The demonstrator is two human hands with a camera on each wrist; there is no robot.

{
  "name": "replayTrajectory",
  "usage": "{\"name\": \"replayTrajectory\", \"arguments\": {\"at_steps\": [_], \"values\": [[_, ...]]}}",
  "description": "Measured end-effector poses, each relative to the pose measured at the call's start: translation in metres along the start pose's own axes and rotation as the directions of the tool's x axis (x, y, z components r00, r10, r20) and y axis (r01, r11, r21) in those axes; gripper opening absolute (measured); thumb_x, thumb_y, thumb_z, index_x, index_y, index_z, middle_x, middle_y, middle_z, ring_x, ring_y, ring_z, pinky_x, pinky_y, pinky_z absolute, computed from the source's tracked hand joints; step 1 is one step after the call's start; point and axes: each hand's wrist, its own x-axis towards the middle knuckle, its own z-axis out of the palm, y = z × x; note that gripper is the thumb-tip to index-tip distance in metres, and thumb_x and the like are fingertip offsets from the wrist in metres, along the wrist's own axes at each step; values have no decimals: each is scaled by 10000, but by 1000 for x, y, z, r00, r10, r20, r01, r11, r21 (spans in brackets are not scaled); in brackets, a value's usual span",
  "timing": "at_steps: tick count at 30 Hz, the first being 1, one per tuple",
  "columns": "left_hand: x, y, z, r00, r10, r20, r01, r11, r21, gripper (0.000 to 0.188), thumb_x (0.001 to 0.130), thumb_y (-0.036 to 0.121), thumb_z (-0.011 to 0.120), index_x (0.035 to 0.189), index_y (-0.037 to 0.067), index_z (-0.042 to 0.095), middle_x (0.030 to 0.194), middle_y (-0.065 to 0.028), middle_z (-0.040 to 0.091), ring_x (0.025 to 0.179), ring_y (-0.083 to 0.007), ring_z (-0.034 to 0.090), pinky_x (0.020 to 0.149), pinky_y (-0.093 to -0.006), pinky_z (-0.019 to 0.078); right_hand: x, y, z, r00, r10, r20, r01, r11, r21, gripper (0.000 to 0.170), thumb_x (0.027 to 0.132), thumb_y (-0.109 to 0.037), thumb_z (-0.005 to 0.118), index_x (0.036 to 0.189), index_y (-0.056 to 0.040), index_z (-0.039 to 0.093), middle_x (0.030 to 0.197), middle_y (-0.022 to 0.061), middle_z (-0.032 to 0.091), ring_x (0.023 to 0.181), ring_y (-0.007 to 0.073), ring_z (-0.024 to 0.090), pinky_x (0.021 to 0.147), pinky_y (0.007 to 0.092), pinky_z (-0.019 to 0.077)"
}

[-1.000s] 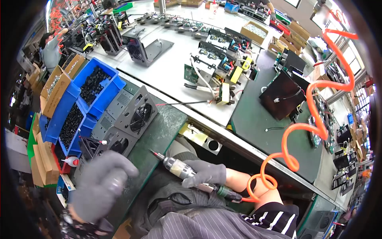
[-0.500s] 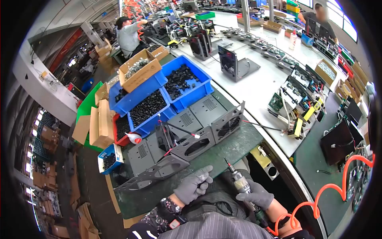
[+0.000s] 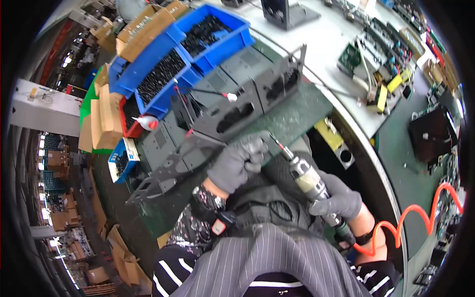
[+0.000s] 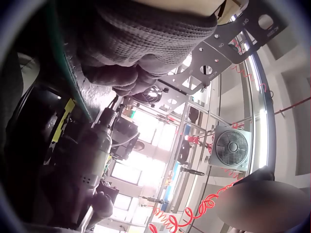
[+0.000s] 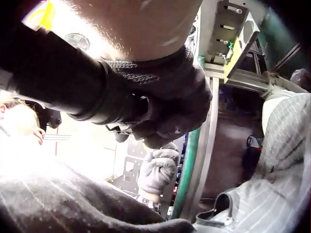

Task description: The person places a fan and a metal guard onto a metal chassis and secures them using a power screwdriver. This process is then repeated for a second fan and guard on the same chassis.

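In the head view my gloved right hand [image 3: 339, 200] grips a power screwdriver [image 3: 308, 179], its bit [image 3: 282, 147] pointing up and left. My gloved left hand [image 3: 232, 166] has its fingers curled, with the index finger and thumb right at the bit's tip. Seen from the left wrist, the curled fingers [image 4: 129, 80] meet the end of the bit just above the screwdriver body [image 4: 95, 150]; I cannot tell what lies inside them. Behind the left hand, grey metal chassis frames [image 3: 210, 129] with fan cutouts stand in a row on the green bench top [image 3: 309, 106].
Blue bins [image 3: 230, 49] of small black parts stand behind the frames. A red bin [image 3: 133, 131] and a white bottle [image 3: 147, 122] sit at their left. An orange coiled hose [image 3: 418, 213] runs from the screwdriver's rear. A bracket [image 3: 287, 17] and circuit assemblies occupy the white bench.
My left hand has moved from the left, near the bins, across to the screwdriver's bit tip. The right hand still holds the screwdriver. The head view has swung left and then dipped down.
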Motion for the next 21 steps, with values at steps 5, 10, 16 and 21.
{"name": "replayTrajectory", "arguments": {"at_steps": [5, 10, 16, 21], "values": [[1, -1, 7, 993, 26, -116, -29, 999, -28, 337, 934, 278, 545, 1125, 2, 514, 796, 17, 550, 565, -31, 398, 438, -138, 325, -1, 4, -2, 996, -60, 60, 69, 984, -162, 723, 670, -355, 805, 1197, 12, 474, 947, 38, 551, 859, 112, 512, 783, 269, 436], [1, 0, 13, 986, 62, -153, -51, 996, 74, 329, 931, 278, 551, 1095, -7, 552, 778, 11, 554, 566, -35, 407, 433, -149, 315, 0, 5, -4, 996, -62, 68, 74, 978, -197, 726, 677, -361, 799, 1207, 16, 477, 962, 58, 560, 874, 136, 522, 799, 280, 435], [-4, 9, 25, 945, 183, -273, 27, 786, 618, 309, 905, 325, 595, 1018, 39, 629, 669, 70, 514, 516, 1, 367, 441, -151, 290, 0, 2, -11, 991, -13, 134, 38, 982, -184, 721, 674, -357, 797, 1210, 9, 484, 975, 69, 568, 882, 142, 533, 805, 286, 438], [-6, 17, 48, 969, 155, -191, 82, 528, 845, 488, 888, 453, 549, 1046, 0, 637, 711, 19, 569, 581, -35, 469, 539, -179, 378, 5, 3, -17, 996, -71, 44, 80, 967, -240, 701, 666, -366, 795, 1186, 3, 504, 954, 65, 569, 868, 139, 535, 788, 285, 442]]}}
